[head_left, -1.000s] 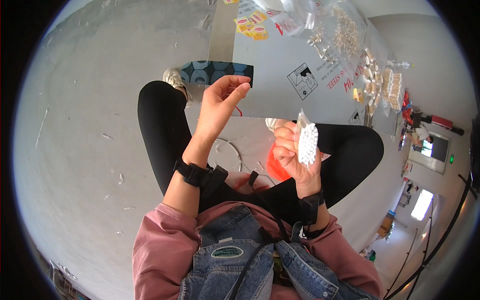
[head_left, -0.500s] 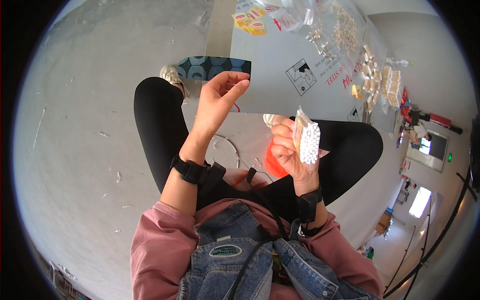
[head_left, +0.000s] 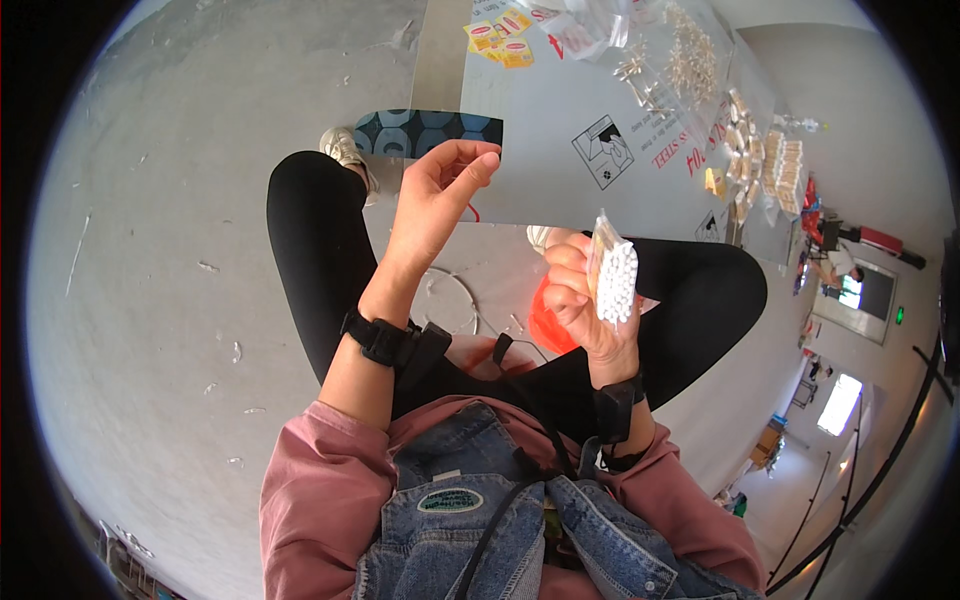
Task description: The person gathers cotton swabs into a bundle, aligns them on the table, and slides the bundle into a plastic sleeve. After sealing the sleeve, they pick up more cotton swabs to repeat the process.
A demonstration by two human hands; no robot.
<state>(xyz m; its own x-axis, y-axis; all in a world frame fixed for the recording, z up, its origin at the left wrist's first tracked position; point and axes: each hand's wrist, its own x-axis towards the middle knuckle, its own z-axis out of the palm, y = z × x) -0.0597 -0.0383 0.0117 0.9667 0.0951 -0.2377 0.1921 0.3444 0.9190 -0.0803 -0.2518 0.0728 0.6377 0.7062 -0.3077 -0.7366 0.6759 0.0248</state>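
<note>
A small clear plastic bag of cotton swabs [head_left: 618,280] is held up in my right hand [head_left: 585,300], whose fingers are curled behind it. The white cotton tips face me in a tight cluster, and a yellowish part shows along the bag's left side. My left hand [head_left: 440,200] hovers by the near edge of the grey sheet-covered table [head_left: 545,140], next to a blue patterned mat [head_left: 430,133]. Its fingers are loosely bent, the thumb slightly apart from the index finger, with nothing visible between them.
Yellow cards [head_left: 500,40] lie at the table's far left. Loose cotton swabs [head_left: 690,60] spread at the far right under clear plastic, near stacked swab bundles [head_left: 783,170]. An orange-red bag [head_left: 548,320] sits below, between my legs. Plastic scraps dot the floor [head_left: 160,300].
The bag in my right hand has turned slightly and shifted a little, with the right hand still gripping it. My left hand stays almost where it was.
</note>
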